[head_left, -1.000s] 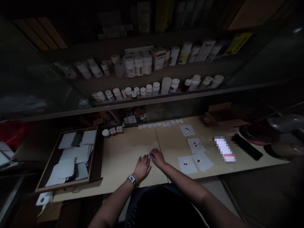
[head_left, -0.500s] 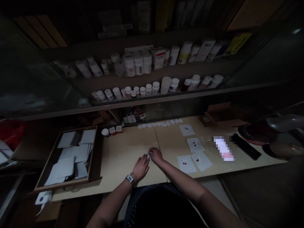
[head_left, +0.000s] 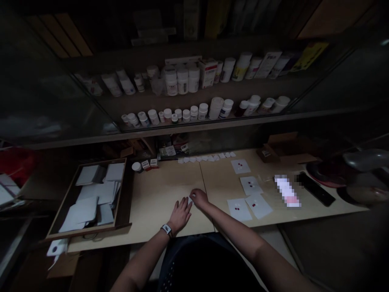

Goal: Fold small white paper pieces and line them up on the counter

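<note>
On the table in front of me, my left hand (head_left: 180,214) lies flat with its fingers stretched out, a watch on its wrist. Its fingertips press on a small piece of folded white paper (head_left: 190,199), mostly covered by the hands. My right hand (head_left: 199,200) is closed beside it, thumb and fingers pinching the paper's edge. To the right lie several white paper squares (head_left: 239,210), each with red and pale tablets on it. Along the back edge runs a row of small folded white paper packets (head_left: 202,159).
At the left stands a wooden drawer (head_left: 124,178) with stacks of white paper. A white bottle (head_left: 137,167) and small boxes (head_left: 150,164) sit behind. A phone (head_left: 317,190) and an open carton (head_left: 284,154) are at the right. Shelves of medicine bottles (head_left: 182,81) rise above.
The view has shifted slightly. Both hands stay at the same spot on the paper, with hardly any visible movement.
</note>
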The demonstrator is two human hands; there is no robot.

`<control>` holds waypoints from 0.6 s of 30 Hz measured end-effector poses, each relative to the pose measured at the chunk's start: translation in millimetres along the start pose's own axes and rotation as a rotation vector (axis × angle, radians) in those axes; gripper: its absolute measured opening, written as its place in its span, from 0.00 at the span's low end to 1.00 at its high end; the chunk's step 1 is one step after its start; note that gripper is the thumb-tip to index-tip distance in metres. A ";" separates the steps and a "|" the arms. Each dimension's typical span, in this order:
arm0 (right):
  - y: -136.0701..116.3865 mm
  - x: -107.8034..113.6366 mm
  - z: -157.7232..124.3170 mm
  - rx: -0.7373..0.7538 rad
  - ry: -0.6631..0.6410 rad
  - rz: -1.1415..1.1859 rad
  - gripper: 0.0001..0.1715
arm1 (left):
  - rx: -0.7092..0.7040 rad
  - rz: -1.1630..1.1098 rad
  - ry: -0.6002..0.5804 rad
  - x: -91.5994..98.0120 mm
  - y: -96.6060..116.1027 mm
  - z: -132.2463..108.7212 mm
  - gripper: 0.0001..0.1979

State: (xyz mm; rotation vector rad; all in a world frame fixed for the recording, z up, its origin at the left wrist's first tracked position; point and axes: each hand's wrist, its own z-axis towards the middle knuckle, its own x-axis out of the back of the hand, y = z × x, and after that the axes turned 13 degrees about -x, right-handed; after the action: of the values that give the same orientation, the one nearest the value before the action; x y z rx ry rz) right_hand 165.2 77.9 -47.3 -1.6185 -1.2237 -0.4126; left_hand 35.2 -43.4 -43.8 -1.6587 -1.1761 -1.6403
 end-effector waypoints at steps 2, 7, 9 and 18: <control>0.7 -0.7 -3.8 0.046 0.041 -0.028 0.08 | -0.007 -0.001 0.004 -0.2 0.6 0.6 0.27; 8.5 1.9 -11.0 0.238 0.087 -0.110 0.09 | -0.001 -0.006 -0.005 2.6 1.7 3.3 0.26; 13.1 2.5 -13.9 0.320 0.089 -0.144 0.10 | 0.009 -0.020 -0.006 4.8 2.6 4.9 0.26; 32.2 4.2 -20.8 0.499 0.064 -0.233 0.14 | 0.012 -0.065 -0.015 12.1 3.4 9.0 0.25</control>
State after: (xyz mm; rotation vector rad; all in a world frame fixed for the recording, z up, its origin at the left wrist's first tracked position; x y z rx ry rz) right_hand 200.6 63.4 -51.9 -1.0374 -1.3437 -0.2717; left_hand 41.3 -34.8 -32.5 -1.6443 -1.2569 -1.6594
